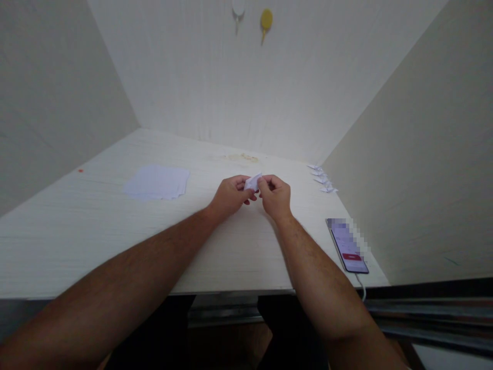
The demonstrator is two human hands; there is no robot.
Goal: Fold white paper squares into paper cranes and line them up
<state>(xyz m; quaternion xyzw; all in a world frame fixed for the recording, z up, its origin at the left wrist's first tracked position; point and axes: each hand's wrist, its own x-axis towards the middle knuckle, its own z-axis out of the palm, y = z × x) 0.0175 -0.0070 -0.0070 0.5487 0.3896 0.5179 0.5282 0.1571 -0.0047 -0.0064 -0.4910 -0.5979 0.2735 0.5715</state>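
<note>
Both of my hands meet over the middle of a pale wooden desk [96,231], pinching a small folded piece of white paper [253,182] between them. My left hand [230,197] grips its left side with curled fingers. My right hand [276,196] holds its right side, fingers closed on it. The paper is held just above the desk surface.
A stack of white paper sheets [157,182] lies to the left. Several small folded paper figures [322,179] sit in a row by the right wall. A phone [347,244] with a lit screen and cable lies at the right front edge. Two hooks [265,20] hang on the back wall.
</note>
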